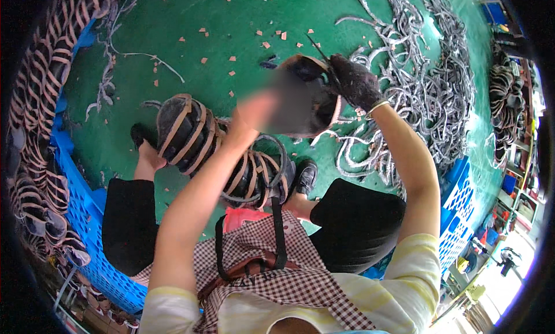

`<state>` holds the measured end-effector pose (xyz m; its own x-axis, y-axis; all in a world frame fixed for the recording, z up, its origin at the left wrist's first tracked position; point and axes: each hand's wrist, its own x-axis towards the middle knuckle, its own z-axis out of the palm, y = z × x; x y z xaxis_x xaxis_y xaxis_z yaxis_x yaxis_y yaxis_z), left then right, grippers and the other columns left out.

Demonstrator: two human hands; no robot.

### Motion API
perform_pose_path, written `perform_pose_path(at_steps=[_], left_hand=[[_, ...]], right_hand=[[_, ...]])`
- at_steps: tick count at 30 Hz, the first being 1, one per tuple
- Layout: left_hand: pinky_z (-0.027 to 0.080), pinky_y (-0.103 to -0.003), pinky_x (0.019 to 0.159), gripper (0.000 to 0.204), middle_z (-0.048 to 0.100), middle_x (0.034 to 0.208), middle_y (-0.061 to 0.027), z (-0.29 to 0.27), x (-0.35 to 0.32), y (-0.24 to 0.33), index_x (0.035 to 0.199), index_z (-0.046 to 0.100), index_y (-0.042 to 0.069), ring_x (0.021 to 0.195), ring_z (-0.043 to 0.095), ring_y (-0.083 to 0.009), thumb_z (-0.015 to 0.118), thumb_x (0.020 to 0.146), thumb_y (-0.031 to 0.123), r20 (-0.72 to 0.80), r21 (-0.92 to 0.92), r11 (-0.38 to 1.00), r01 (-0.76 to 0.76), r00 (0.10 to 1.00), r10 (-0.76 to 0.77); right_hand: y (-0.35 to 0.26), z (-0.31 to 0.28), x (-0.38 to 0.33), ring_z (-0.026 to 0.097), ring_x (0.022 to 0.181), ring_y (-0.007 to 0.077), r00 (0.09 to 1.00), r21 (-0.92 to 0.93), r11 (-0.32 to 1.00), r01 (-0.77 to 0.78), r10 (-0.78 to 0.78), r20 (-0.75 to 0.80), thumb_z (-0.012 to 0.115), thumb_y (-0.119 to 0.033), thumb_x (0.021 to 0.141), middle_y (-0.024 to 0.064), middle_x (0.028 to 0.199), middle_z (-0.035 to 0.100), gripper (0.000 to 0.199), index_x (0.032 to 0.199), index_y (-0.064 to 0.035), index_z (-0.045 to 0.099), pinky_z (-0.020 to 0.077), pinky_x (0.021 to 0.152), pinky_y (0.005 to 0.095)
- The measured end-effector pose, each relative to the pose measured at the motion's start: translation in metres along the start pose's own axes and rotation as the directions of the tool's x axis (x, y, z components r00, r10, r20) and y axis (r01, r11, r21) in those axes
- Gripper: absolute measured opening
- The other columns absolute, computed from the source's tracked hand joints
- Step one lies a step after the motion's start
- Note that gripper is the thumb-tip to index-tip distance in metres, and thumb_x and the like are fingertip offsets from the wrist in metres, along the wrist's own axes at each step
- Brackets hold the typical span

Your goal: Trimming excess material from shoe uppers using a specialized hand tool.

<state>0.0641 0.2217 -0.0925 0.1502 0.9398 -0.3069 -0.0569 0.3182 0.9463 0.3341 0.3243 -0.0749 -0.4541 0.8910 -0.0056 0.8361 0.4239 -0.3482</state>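
A black cupped piece with a tan rim (315, 74) is held up in front of me, its middle blurred. My left hand (257, 108) is at its left side, closed on it as far as the blur shows. My right hand (355, 82), in a dark glove, is closed round a thin, dark, pointed tool (318, 48) at the piece's right edge. The tool's exact kind is unclear. Below, between my feet, lies a row of nested black pieces with tan edges (188, 134), partly behind my left forearm.
Grey strips (399, 103) lie tangled in a large heap at the right. Small tan scraps (266, 45) dot the green floor (191, 62). Blue plastic pallets (81, 201) flank me, the left one beside more stacked pieces (37, 132). Shelving (514, 178) stands at far right.
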Motion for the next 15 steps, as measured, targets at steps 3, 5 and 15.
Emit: perform_pose_path(at_steps=[3,5,15], left_hand=[[0.044,-0.036,0.081,0.085,0.056,0.113,-0.0132,0.052,0.021,0.017,0.122,0.046,0.001,0.100,0.054,-0.0205,0.027,0.080,0.072,0.153,-0.339,0.869,0.361,0.932,-0.327],[0.043,-0.034,0.082,0.074,0.058,0.108,-0.0089,0.062,0.008,0.040,0.114,0.050,0.004,0.098,0.055,-0.0201,0.033,0.082,0.069,0.126,-0.535,0.774,0.339,0.938,-0.323],[0.045,-0.030,0.079,0.030,0.058,0.098,-0.0075,0.004,-0.123,0.098,0.107,0.049,-0.002,0.087,0.058,-0.0154,0.055,0.084,0.016,0.082,-0.504,0.848,0.165,0.986,-0.143]], right_hand=[[-0.070,-0.027,0.000,0.055,0.097,0.0378,1.000,0.096,0.995,0.005,-0.005,-0.001,0.049,-0.033,0.082,0.0207,0.106,0.058,0.045,0.121,-0.0098,0.047,0.0453,0.079,0.0441],[-0.113,-0.039,-0.010,0.056,0.101,0.0330,0.996,0.336,0.940,-0.058,0.075,-0.040,0.060,-0.037,0.078,0.0181,0.111,0.057,0.060,0.125,-0.0049,0.043,0.0449,0.083,0.0389],[-0.219,-0.136,-0.093,0.059,0.072,0.0260,0.897,0.205,0.896,0.394,-0.326,-0.299,0.075,-0.017,0.066,0.0120,0.085,0.058,0.049,0.108,-0.0031,0.054,0.0475,0.063,0.0331]])
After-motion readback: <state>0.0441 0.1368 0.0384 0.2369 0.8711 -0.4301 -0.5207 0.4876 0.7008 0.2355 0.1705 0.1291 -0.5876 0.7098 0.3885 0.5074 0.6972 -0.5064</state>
